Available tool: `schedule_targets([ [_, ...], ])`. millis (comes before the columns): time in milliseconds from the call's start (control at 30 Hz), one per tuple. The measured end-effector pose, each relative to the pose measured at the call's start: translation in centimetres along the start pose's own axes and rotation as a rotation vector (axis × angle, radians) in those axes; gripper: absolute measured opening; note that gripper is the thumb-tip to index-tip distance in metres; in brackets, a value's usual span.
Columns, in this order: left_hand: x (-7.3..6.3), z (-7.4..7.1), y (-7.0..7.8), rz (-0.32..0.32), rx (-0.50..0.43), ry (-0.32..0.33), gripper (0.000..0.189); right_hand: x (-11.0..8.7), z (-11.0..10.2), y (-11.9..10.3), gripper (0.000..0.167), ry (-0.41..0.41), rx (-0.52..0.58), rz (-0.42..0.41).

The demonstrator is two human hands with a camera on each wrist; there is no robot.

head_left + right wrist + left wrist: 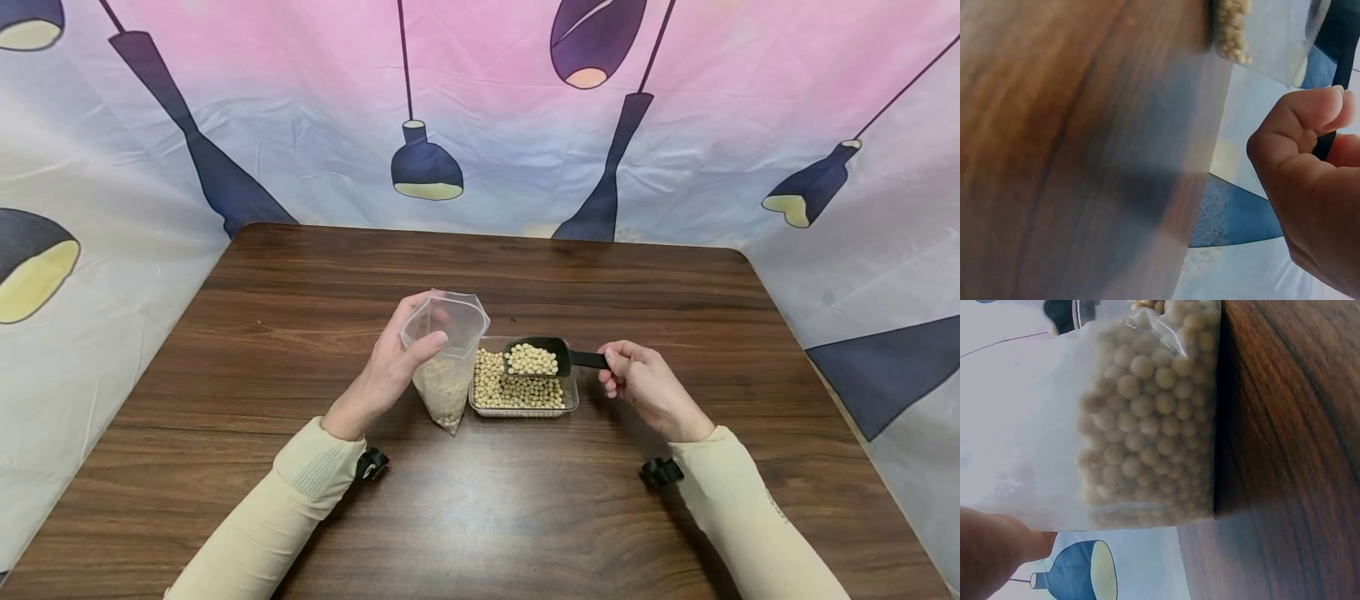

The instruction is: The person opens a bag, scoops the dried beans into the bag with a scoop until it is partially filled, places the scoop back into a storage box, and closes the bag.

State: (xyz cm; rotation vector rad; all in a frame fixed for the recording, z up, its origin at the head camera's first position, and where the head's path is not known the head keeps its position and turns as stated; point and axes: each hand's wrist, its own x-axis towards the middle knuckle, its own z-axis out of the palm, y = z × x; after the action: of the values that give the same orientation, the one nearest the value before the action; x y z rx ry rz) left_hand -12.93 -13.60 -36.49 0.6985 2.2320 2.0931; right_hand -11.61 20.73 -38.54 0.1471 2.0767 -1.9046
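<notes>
My left hand (387,364) holds a clear plastic bag (448,392) upright by its upper part, thumb in front and fingers behind, its mouth spread wide. Soybeans (1147,425) fill the lower portion of the bag, which rests on the table. In the head view, my right hand (651,385) pinches the handle of a black scoop (588,359) between thumb and fingers. Soybeans (532,360) are heaped in the scoop, which is over a clear plastic container (572,398) of more soybeans. This container sits directly right of the bag.
The brown wood-grain table (480,517) extends around the bag and container. A fabric backdrop (322,158) printed with lamps hangs behind the table and along both sides. Each wrist carries a small black device, one (372,463) left and one (662,473) right.
</notes>
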Motion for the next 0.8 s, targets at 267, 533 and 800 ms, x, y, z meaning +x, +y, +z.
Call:
schedule_targets([
  [267,0.1,0.0,0.1,0.002,0.005,-0.001,0.053,-0.8,-0.5,-1.7,0.026,-0.001,0.103,-0.043],
  [533,0.0,-0.1,0.0,-0.007,0.008,-0.003,0.053,-1.9,-0.6,-4.4,0.032,0.008,0.209,-0.106],
  [800,0.0,-0.1,0.1,0.009,0.015,-0.004,0.054,-2.4,0.4,-7.5,0.034,-0.021,0.275,-0.234],
])
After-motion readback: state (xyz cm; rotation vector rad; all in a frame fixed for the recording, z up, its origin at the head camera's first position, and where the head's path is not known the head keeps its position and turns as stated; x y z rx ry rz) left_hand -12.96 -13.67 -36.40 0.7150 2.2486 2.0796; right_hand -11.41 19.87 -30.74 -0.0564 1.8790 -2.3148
